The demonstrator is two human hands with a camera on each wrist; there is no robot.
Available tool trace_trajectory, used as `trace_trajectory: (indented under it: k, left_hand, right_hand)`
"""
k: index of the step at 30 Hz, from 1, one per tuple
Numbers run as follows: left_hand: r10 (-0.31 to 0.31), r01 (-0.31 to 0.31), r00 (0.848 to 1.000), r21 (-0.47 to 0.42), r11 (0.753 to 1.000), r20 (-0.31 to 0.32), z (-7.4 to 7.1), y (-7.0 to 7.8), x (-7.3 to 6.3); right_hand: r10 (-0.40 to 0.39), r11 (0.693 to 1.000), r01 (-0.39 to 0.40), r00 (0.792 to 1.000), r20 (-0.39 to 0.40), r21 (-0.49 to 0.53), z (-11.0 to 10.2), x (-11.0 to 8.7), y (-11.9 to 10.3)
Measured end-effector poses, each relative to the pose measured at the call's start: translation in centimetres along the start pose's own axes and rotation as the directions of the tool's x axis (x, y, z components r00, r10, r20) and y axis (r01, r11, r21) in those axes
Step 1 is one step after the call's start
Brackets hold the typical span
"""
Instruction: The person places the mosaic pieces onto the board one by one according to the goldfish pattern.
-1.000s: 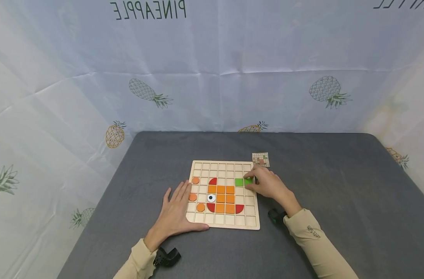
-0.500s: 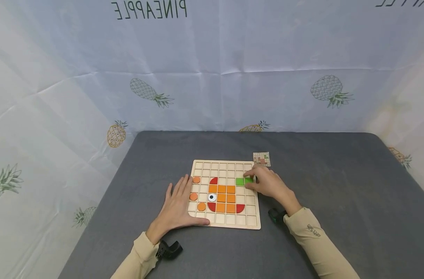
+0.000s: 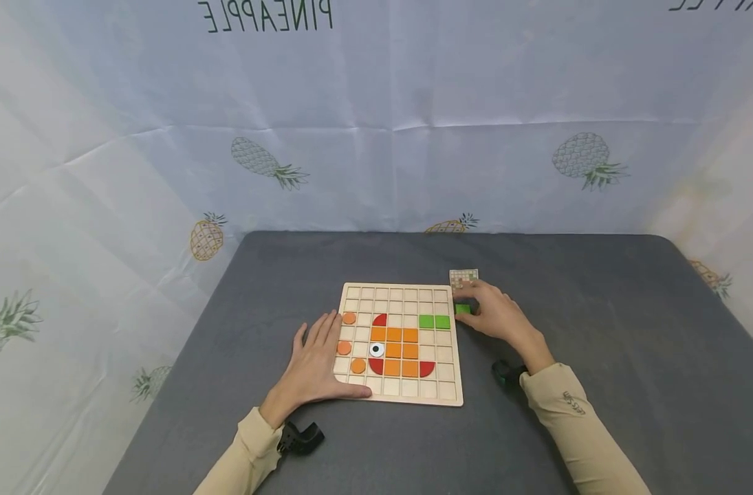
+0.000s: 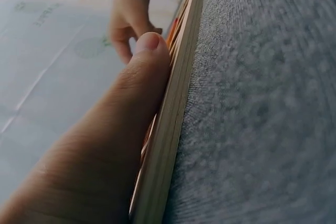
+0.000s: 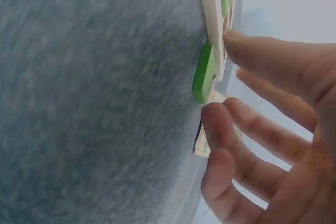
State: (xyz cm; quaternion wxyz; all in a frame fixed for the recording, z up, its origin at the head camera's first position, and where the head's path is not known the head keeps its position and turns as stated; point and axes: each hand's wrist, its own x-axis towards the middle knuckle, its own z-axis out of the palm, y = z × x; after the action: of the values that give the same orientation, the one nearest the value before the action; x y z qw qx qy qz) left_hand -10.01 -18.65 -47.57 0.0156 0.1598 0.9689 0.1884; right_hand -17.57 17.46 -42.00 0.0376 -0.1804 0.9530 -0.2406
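Note:
A square wooden grid board [image 3: 399, 392] lies on the grey table with orange squares [image 3: 402, 350], red quarter-round pieces [image 3: 426, 370], orange discs [image 3: 358, 366], a black-and-white eye disc [image 3: 376, 350] and two green squares [image 3: 434, 322] in it. My left hand [image 3: 314, 368] rests over its left side, fingers straight, thumb along the near edge [image 4: 173, 77]. Off the board's right edge lies another green square [image 5: 204, 73], flat on the table. My right hand [image 3: 494, 313] is around it, thumb and fingers spread apart, with the square in the gap between them.
A small picture card [image 3: 463, 276] with a coloured grid lies beyond the board's far right corner, partly behind my right hand. Behind the table [image 3: 599, 309] hangs a pale cloth [image 3: 388, 179] printed with pineapples.
My right hand has left the green square in the board's right column and moved right, off the board, to a loose green square. My left hand stays in place.

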Motion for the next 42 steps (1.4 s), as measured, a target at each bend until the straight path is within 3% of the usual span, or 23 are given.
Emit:
trace_trajectory:
  k: [6,21,28,42]
  left_hand:
    - [-0.004,0.004,1.0,0.016,1.0,-0.004,0.1,0.0,0.0]
    - [-0.017,0.018,0.999,0.016,1.0,-0.049,0.5,0.4,-0.4]
    - [-0.02,0.022,0.998,0.041,0.999,-0.061,0.7,0.6,-0.5]
    - [-0.014,0.017,0.998,0.039,0.999,-0.062,0.8,0.5,-0.5]
  right_hand:
    - [0.007,1.0,-0.007,0.999,0.053,0.007,0.0,0.0,0.6]
    - [0.019,1.0,-0.019,1.0,0.008,-0.012,0.2,0.4,0.6]
    - [-0.034,0.999,0.034,0.999,-0.031,-0.007,0.0,1.0,-0.6]
    - [-0.091,0.996,0.091,0.996,0.018,0.024,1.1,3.1,-3.6]
